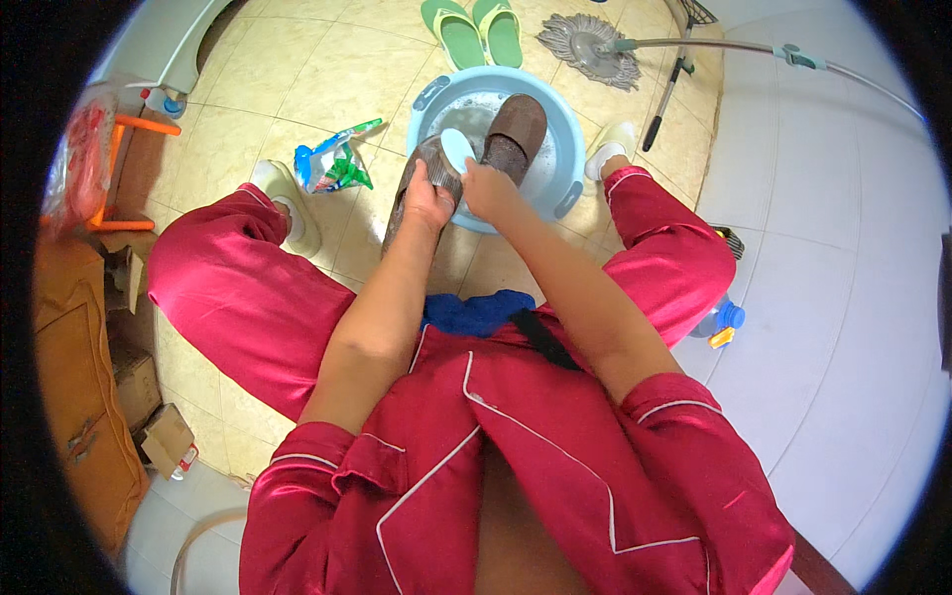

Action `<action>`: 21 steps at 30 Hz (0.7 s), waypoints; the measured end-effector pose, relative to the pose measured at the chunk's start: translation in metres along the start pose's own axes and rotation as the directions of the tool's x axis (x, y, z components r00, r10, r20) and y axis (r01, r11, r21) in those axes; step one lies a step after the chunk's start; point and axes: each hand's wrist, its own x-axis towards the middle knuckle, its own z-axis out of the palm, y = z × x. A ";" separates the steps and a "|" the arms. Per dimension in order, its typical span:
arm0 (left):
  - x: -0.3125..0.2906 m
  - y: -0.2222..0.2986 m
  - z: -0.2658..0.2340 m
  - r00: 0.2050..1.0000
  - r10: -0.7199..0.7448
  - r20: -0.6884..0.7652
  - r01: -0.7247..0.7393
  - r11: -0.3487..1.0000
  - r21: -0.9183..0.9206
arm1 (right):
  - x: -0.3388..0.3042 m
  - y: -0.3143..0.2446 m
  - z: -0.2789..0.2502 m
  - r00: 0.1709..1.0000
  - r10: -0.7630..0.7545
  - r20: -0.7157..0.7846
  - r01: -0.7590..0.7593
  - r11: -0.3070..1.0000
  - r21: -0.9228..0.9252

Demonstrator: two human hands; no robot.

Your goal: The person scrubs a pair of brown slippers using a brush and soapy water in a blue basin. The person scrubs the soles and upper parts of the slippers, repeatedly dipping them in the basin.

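My left hand [428,201] grips a wet brown slipper [434,159], tilted over the near left rim of a light blue basin [575,149]. Closed around a pale blue brush [455,147], my right hand [488,190] presses close to the slipper's upper end. Which part of the brush touches the slipper, and its bristles, I cannot make out. The other brown slipper [520,124] rests inside the basin, toe up against the far side, over cloudy, sudsy water [466,117].
A green and blue plastic packet [337,165] lies left of the basin. Beyond it are green flip-flops [478,32] and a grey mop [590,50]. An orange-framed stool [119,169] and a wooden cabinet [74,367] stand left. A blue-capped bottle [729,315] lies by my right leg.
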 end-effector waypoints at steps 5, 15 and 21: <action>-0.027 -0.006 0.026 0.997 -0.039 -0.059 0.043 0.996 0.075 | -0.057 -0.037 -0.025 0.988 0.078 0.133 -0.078 0.997 -0.004; -0.022 0.008 0.037 0.998 0.050 0.047 -0.051 0.999 0.008 | 0.015 0.015 -0.018 0.980 0.191 -0.054 -0.159 0.917 0.365; -0.038 0.009 0.044 0.990 0.137 0.027 -0.139 0.973 0.184 | -0.017 0.055 0.021 0.971 -0.174 -0.166 0.181 0.983 0.029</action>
